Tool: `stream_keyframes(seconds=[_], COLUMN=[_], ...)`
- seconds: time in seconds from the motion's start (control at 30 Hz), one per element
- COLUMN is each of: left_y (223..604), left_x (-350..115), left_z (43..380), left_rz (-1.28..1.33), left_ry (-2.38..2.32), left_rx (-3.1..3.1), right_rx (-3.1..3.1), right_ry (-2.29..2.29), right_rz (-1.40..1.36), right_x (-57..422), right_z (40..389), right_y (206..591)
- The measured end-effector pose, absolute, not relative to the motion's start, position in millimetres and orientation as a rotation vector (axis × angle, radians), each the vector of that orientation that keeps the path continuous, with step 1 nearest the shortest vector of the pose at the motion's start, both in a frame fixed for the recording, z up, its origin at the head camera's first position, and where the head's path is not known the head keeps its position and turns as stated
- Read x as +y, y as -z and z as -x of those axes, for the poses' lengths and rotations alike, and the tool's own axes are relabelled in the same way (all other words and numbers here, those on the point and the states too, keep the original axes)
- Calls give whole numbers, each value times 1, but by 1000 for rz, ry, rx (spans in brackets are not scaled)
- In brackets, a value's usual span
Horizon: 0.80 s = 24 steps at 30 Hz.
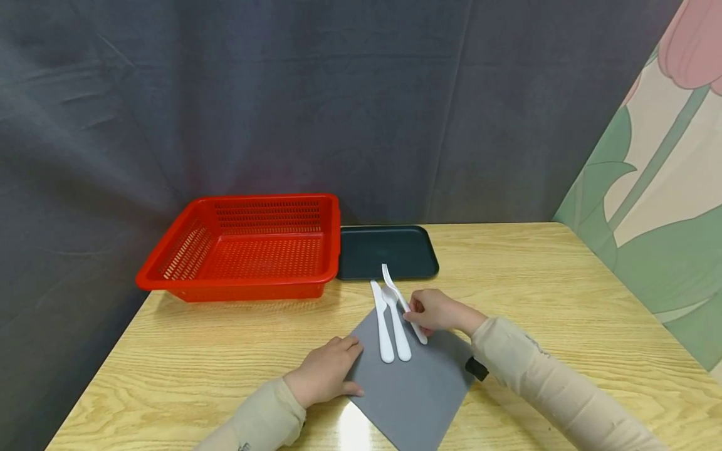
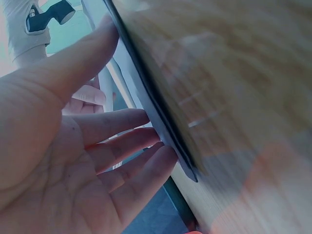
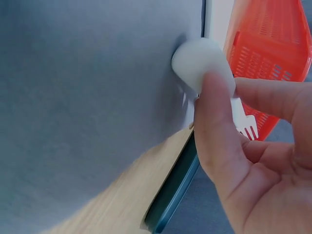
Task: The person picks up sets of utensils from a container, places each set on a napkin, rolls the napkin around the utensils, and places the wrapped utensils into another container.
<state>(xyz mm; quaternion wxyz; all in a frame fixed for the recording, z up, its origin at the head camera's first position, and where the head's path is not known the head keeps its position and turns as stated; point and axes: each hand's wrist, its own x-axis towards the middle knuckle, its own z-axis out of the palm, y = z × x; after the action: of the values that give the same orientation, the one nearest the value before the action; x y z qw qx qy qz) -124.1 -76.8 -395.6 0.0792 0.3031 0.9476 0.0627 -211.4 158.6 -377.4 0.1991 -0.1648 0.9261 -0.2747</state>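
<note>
A grey square cloth napkin (image 1: 417,394) lies cornerwise on the table, a white knife (image 1: 383,332) and a white spoon (image 1: 399,331) side by side on its upper part. To their right, my right hand (image 1: 437,311) pinches a white fork (image 1: 402,299) between thumb and fingers, its tines pointing away from me. In the right wrist view the fork's rounded handle end (image 3: 200,61) sits close to the napkin. My left hand (image 1: 327,373) rests at the napkin's left edge with fingers extended; the left wrist view shows thumb and fingertips (image 2: 168,155) touching that edge.
A red plastic basket (image 1: 248,291) stands at the back left of the wooden table (image 1: 541,275). Beside it lies a dark green tray (image 1: 389,250), just beyond the cutlery tips. A grey curtain (image 1: 383,113) hangs behind, with a floral panel (image 1: 648,188) at right.
</note>
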Motion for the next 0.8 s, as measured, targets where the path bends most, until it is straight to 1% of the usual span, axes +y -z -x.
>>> stream_keyframes(seconds=[0.47, 0.8], left_y=[395, 395], left_x=[-77, -76], left_z=[124, 124], left_rz=[-895, -899], left_ry=[-189, -189], left_rx=[2839, 2834], right_rx=[2529, 2493], right_ry=[860, 893], right_rz=[351, 349], right_x=[158, 161], right_z=[207, 204], right_y=[381, 381])
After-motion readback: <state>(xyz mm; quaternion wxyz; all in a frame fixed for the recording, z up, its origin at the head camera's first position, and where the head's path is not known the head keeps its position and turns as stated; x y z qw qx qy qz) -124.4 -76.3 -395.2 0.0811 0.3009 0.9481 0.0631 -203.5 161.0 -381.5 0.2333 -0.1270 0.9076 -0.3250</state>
